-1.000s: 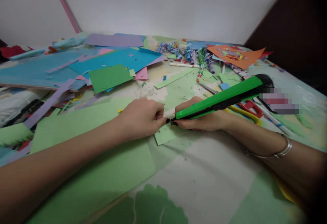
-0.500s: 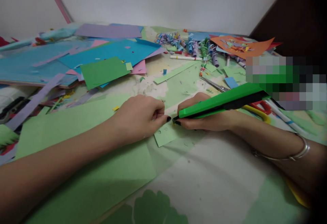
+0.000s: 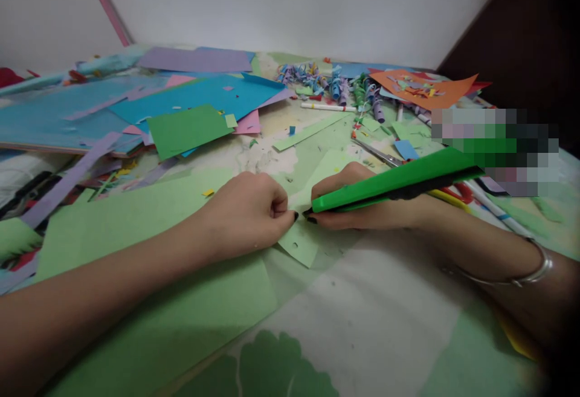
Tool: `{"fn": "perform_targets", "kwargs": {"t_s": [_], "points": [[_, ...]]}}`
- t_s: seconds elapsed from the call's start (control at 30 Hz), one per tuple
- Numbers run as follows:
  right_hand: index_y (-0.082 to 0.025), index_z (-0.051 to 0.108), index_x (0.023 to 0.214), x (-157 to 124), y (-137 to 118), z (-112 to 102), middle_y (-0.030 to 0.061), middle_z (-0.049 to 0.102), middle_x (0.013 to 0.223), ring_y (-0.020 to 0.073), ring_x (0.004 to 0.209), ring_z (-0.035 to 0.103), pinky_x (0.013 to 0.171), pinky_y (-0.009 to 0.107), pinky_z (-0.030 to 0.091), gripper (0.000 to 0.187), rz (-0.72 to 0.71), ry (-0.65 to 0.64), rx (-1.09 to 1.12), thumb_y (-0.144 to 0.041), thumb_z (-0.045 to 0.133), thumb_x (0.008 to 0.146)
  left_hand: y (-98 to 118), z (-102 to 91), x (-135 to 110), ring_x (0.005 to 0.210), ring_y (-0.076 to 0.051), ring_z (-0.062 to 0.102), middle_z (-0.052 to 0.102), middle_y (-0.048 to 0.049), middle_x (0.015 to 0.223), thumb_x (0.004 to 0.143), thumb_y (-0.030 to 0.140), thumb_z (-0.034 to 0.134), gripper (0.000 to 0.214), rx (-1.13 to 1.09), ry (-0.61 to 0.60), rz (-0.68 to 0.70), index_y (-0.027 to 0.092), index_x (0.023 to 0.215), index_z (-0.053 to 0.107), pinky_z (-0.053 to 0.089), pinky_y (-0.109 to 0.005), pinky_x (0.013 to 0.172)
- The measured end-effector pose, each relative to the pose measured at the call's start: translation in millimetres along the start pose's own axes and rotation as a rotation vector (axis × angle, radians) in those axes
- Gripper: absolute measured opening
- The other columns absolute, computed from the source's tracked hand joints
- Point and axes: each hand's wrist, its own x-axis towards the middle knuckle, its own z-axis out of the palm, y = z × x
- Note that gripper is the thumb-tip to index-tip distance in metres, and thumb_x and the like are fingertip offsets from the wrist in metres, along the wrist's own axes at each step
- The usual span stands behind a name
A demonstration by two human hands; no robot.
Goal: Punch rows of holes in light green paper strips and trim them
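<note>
My right hand is wrapped round a long green-and-black tool that looks like a box cutter. Its dark tip points left, just above a small light green paper piece. That paper bears a small curved mark, and part of it is hidden under my hands. With fingers curled and thumb pressed down, my left hand holds the piece at its left side. The thumb is close to the tool's tip. Beneath my left wrist and forearm lies a big light green sheet.
Scissors lie open beyond my right hand, near a white marker. Blue sheets and a darker green card spread at the back left. Curled paper pieces and an orange sheet with scraps sit at the back right.
The small light green paper has turned, its near corner swinging to the right. My left hand has shifted slightly left. The tool remains in my right hand.
</note>
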Motion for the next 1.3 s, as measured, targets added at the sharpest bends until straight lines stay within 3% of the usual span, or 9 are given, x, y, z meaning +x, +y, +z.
{"fn": "perform_targets", "kwargs": {"t_s": [0.23,0.47,0.67,0.97,1.17,1.3], "points": [[-0.017,0.049,0.064,0.9,7.5,0.2,-0.0083,0.042,0.048,0.0028,0.039,0.037,0.034,0.013,0.029,0.018,0.184,-0.051,0.229,-0.017,0.054,0.081,-0.9,-0.4,4.5,0.045,-0.012,0.034,0.044,0.0011,0.046,0.080,0.038,0.050,0.035,0.098,-0.001,0.019,0.019,0.051,0.042,0.022,-0.027,0.047],[-0.016,0.050,0.066,0.3,14.7,-0.7,-0.0082,0.044,0.049,0.0018,0.040,0.037,0.033,0.010,0.028,0.018,0.096,-0.055,0.235,-0.021,0.056,0.083,-0.7,-2.0,5.7,0.047,-0.012,0.036,0.044,0.0017,0.048,0.081,0.039,0.048,0.035,0.095,-0.053,0.002,0.019,0.053,0.044,0.023,-0.027,0.049],[-0.016,0.048,0.060,3.1,14.9,-0.2,-0.0079,0.042,0.049,0.0021,0.043,0.036,0.036,0.012,0.028,0.019,0.061,-0.027,0.139,-0.013,0.056,0.077,-1.6,-1.3,4.3,0.048,-0.012,0.037,0.044,0.0017,0.048,0.081,0.039,0.048,0.035,0.093,-0.055,-0.004,0.019,0.053,0.044,0.023,-0.028,0.049],[-0.015,0.049,0.058,4.1,13.8,0.8,-0.0074,0.042,0.049,0.0025,0.046,0.036,0.040,0.013,0.029,0.019,0.052,0.013,0.060,-0.011,0.057,0.075,-1.4,-0.1,3.5,0.048,-0.013,0.036,0.043,0.0012,0.048,0.082,0.039,0.048,0.036,0.079,-0.037,0.003,0.019,0.052,0.043,0.021,-0.028,0.050],[-0.015,0.049,0.059,2.6,10.8,1.7,-0.0083,0.043,0.047,0.0022,0.042,0.036,0.038,0.012,0.029,0.019,0.099,0.009,0.131,-0.009,0.056,0.075,-1.0,1.3,3.4,0.047,-0.013,0.036,0.043,0.0008,0.047,0.081,0.039,0.048,0.037,0.074,-0.010,0.002,0.019,0.050,0.043,0.021,-0.028,0.050],[-0.015,0.049,0.059,0.1,10.6,2.7,-0.0083,0.042,0.049,0.0021,0.045,0.036,0.040,0.013,0.029,0.021,0.042,0.030,0.110,-0.014,0.058,0.077,4.9,5.6,-4.1,0.044,-0.012,0.034,0.040,0.0011,0.044,0.082,0.036,0.046,0.040,0.067,0.007,-0.004,0.019,0.047,0.038,0.021,-0.028,0.049]]}}
